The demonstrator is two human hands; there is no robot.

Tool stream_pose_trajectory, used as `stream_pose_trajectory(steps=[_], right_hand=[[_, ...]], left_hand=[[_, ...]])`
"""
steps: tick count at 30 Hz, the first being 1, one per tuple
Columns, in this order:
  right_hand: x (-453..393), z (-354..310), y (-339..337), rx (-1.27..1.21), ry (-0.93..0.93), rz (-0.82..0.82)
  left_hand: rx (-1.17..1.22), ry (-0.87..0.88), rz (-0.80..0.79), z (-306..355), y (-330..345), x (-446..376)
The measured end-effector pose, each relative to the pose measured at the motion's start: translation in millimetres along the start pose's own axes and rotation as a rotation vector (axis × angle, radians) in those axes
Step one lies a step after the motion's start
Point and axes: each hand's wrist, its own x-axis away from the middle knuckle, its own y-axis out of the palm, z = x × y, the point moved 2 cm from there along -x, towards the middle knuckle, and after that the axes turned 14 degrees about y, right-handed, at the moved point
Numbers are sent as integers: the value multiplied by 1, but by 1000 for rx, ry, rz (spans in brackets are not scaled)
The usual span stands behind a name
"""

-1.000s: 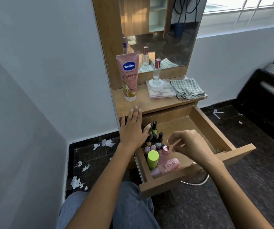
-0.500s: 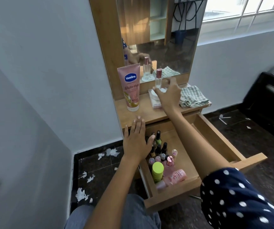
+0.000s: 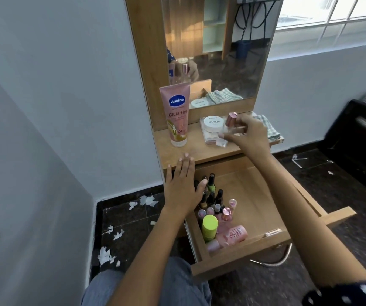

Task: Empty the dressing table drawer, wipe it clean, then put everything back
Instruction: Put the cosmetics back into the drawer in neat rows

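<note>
Item: perfume bottle, clear glass with rose-gold cap, lifted above the tabletop by the right hand

Right hand closed on the bottle, fingers wrapped round its clear body; bottle tilted, long axis leaning cap-up and away from the person, just over the white round jar and the flat palette beneath it. Open drawer lay below and nearer the person, so the likely move was down and back toward the body. Bare drawer floor lay on the right-hand side; nail polish bottles, a lime-capped jar and a pink bottle were crowded at its left. Left hand open, flat on the drawer's left edge, holding nothing. Lotion tube and checked cloth remained on the tabletop
</note>
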Motion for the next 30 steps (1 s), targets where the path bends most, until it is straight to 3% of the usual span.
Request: stream_pose_trajectory(steps=[4, 9, 19, 30], right_hand=[[47, 22, -41, 109, 90, -237], [88, 50, -57, 264, 188, -385], [121, 85, -18, 430, 268, -355], [123, 97, 1, 440, 266, -405]], left_hand=[[44, -9, -7, 0, 0, -1], [54, -14, -3, 0, 0, -1], [66, -20, -10, 2, -2, -1], [54, -22, -5, 2, 0, -1]])
